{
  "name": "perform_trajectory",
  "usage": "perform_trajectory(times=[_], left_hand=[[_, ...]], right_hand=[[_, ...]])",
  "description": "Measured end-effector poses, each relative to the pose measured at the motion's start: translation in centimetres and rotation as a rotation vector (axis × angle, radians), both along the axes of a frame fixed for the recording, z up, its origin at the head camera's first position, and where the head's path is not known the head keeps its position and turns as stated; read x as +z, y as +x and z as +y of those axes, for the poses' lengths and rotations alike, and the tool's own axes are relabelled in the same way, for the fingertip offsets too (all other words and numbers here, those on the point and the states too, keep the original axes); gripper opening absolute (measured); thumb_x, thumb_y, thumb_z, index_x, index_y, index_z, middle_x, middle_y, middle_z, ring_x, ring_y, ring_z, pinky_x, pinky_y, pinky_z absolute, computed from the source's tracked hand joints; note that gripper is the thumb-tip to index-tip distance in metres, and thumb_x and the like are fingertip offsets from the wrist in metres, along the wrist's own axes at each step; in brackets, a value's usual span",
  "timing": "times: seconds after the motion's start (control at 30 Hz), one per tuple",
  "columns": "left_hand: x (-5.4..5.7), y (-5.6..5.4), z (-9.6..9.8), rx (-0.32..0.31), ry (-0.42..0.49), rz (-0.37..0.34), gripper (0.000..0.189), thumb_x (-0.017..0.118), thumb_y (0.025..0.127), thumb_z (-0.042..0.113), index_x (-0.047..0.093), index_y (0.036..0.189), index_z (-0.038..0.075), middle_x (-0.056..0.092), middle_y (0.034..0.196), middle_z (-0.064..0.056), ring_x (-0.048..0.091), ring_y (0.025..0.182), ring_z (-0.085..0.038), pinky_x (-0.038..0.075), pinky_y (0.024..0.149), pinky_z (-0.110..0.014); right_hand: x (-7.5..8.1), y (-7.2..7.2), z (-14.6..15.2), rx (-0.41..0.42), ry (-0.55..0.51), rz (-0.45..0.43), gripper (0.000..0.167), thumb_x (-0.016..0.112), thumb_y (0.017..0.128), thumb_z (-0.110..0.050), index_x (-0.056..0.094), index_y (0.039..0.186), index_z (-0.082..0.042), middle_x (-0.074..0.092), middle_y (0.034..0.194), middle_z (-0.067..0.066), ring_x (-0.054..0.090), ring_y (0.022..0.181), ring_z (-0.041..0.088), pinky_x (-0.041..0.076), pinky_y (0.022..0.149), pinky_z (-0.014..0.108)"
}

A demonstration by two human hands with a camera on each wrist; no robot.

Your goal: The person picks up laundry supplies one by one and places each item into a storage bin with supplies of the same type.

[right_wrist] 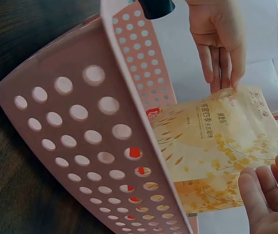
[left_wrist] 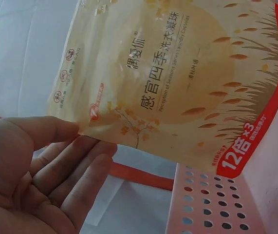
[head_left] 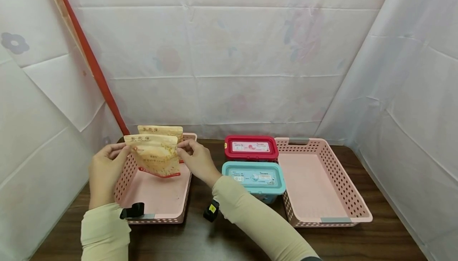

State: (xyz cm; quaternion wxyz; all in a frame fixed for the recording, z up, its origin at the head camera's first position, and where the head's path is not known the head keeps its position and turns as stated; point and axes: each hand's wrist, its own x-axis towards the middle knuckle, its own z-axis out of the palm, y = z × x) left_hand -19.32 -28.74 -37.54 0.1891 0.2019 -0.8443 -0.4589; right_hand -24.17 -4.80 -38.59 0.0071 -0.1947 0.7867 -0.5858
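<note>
Both hands hold up a yellow pouch of laundry capsules [head_left: 154, 155] with a red bottom band, above the left pink basket [head_left: 157, 197]. My left hand [head_left: 107, 169] pinches its upper left edge between thumb and fingers; the left wrist view shows the printed front [left_wrist: 177, 83] closely. At the opposite edge, my right hand [head_left: 198, 161] pinches the pouch. A second, similar pouch [head_left: 161, 130] stands upright behind it at the basket's back, mostly hidden. In the right wrist view, the second pouch [right_wrist: 209, 192] shows below the held one, beyond the perforated basket wall [right_wrist: 87, 129].
A red lidded box [head_left: 250, 146] and a teal lidded box [head_left: 255, 177] stand mid-table, one behind the other. To their right is another pink basket [head_left: 307, 185]. White sheeting [head_left: 229, 54] encloses the dark wooden table [head_left: 229, 241] at the back and sides.
</note>
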Motion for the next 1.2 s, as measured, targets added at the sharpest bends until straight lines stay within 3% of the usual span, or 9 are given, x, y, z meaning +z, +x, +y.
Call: perform_trajectory(times=[0.2,0.4,0.53,0.77,1.2], left_hand=[[-0.1,-0.1,0.1,-0.008,-0.126,-0.03,0.046,0.056,0.1,0.044,0.068,0.126,0.008,0.072,0.114,-0.015,0.06,0.083,-0.01,0.046,0.065,-0.026],[-0.1,-0.2,0.2,-0.027,-0.179,-0.043,0.046,0.054,0.102,0.039,0.066,0.126,0.002,0.07,0.116,-0.02,0.065,0.102,-0.036,0.049,0.078,-0.047],[0.0,-0.1,0.2,-0.046,-0.203,-0.06,0.048,0.053,0.102,0.038,0.064,0.127,-0.001,0.069,0.117,-0.022,0.061,0.109,-0.044,0.046,0.089,-0.059],[-0.1,-0.1,0.1,-0.068,-0.226,-0.078,0.048,0.053,0.102,0.036,0.063,0.126,-0.005,0.069,0.114,-0.025,0.062,0.105,-0.046,0.049,0.083,-0.058],[-0.5,0.0,-0.4,-0.169,-0.249,-0.164,0.057,0.05,0.103,0.039,0.055,0.131,-0.01,0.062,0.123,-0.03,0.056,0.112,-0.052,0.048,0.085,-0.062]], right_hand=[[-0.2,0.0,-0.1,-0.004,0.022,-0.002,0.014,0.065,0.1,-0.022,0.07,0.11,-0.015,0.064,0.089,-0.009,0.058,0.079,0.004,0.05,0.064,0.021],[-0.4,0.0,-0.1,0.014,0.037,-0.023,0.015,0.065,0.1,-0.022,0.07,0.111,-0.015,0.063,0.093,-0.01,0.058,0.082,0.006,0.051,0.066,0.021],[-0.6,0.0,-0.2,0.021,0.043,-0.025,0.015,0.065,0.1,-0.023,0.07,0.111,-0.015,0.064,0.092,-0.011,0.059,0.081,0.005,0.051,0.065,0.021],[-1.0,-0.2,-0.3,0.045,0.062,-0.004,0.015,0.065,0.1,-0.024,0.07,0.111,-0.015,0.064,0.09,-0.011,0.059,0.081,0.005,0.05,0.065,0.021],[-1.6,-0.1,-0.1,0.117,0.114,-0.035,0.022,0.063,0.101,-0.029,0.067,0.118,-0.016,0.064,0.096,-0.011,0.058,0.086,0.004,0.051,0.071,0.023]])
